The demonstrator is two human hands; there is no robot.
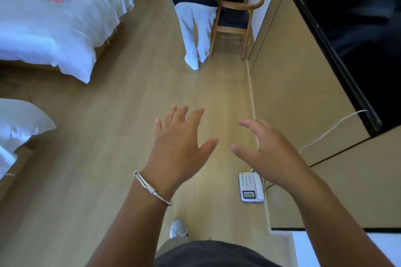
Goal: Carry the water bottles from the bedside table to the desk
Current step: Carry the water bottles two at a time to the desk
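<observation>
Both my hands are held out in front of me over the wooden floor and hold nothing. My left hand [180,138], with a silver bangle on its wrist, has its fingers spread. My right hand [267,149] has loosely bent fingers and is empty too. No water bottle, bedside table or desk top can be made out in this view.
A bed with white bedding [54,19] stands at the left, a second white bed corner [19,128] nearer. A person in a striped top [196,6] stands ahead by wooden chairs [236,15]. A wall-mounted TV [358,34] and a white telephone [250,187] are at the right.
</observation>
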